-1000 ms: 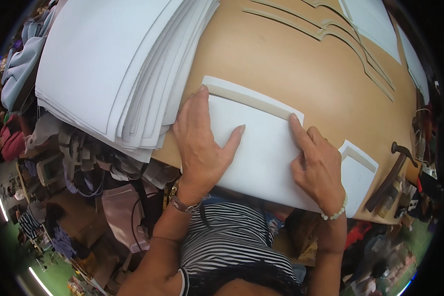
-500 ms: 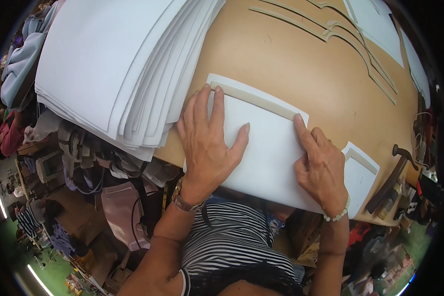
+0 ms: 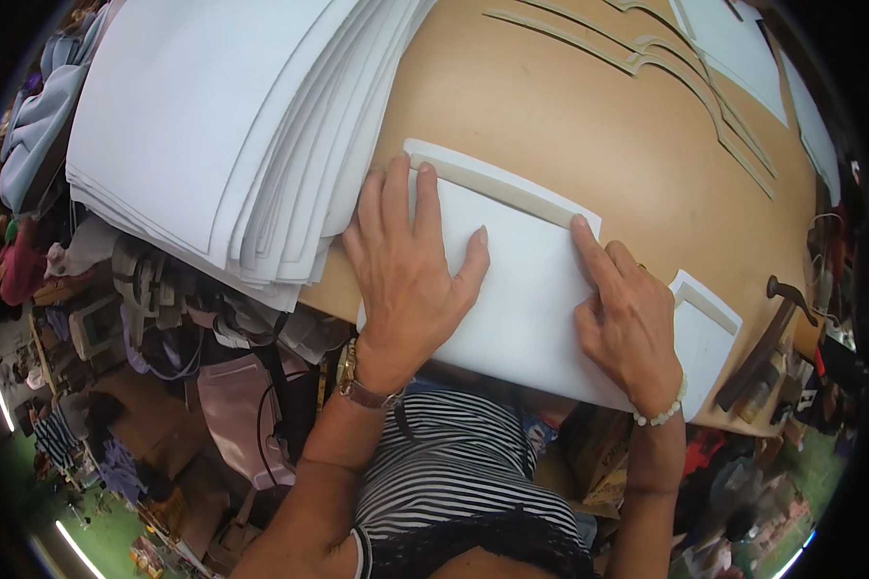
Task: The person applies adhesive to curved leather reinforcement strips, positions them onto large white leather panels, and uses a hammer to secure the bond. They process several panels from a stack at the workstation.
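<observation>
"White sheet: state its position."

"Flat on the tan tabletop, at the near side, between both hands. A beige strip lies along its far edge, a narrow white margin showing beyond it."

"Condition of the left hand?"

"Palm down over the sheet's left part, fingers a little spread, thumb well apart. Index and middle fingertips rest at the strip's left end. It wears a brown-strapped wristwatch."

"And the right hand?"

"Index finger extended, its tip at the strip's right end; the other fingers are curled. Whether they pinch anything I cannot tell, their undersides being hidden. A pale bead bracelet circles the wrist."

"Surroundings?"

"To the left, a fanned stack of large white sheets. Just right of the right hand, a smaller-looking white piece, partly covered, also bearing a beige strip. Farther right, a dark-handled hammer. At the far side, thin curved beige strips lie on the tabletop."
</observation>
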Motion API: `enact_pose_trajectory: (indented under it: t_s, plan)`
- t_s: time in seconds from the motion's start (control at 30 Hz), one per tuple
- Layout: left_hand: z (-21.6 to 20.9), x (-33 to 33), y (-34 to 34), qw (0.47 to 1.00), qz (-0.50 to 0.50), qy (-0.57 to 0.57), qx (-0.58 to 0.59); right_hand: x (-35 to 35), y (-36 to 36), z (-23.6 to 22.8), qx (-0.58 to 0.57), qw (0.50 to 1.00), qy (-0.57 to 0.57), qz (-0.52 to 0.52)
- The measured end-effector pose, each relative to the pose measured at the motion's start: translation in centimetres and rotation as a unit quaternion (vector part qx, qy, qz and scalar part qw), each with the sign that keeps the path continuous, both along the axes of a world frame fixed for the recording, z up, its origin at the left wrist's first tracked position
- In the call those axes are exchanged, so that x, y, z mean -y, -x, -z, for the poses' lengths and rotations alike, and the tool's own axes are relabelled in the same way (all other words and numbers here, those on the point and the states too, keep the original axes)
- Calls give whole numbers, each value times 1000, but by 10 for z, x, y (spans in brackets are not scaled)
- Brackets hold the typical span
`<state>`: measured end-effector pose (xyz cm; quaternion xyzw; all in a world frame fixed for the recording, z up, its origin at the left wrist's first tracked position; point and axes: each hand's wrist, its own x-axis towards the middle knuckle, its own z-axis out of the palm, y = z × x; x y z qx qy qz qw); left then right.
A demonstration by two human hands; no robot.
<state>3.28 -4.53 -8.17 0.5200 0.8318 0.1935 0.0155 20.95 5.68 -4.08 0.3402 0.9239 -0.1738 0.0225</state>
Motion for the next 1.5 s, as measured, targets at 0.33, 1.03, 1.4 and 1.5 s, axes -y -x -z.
enact_pose_trajectory:
  t_s: [0.33, 1.03, 1.4, 1.5]
  plan:
    - [2, -4, 8, 995, 69, -75, -8, -1, -1, 2, -18, 1000, 11, 14]
    - [8, -5, -2, 990, 124, -47, -50, -2, 0, 2, 5, 999, 28, 27]
    - [6, -5, -2, 991, 123, -27, -45, -1, 2, -1, -1, 1000, 5, 20]
    - [3, -5, -2, 991, 121, -27, -43, -1, 10, -4, -7, 999, -44, 9]
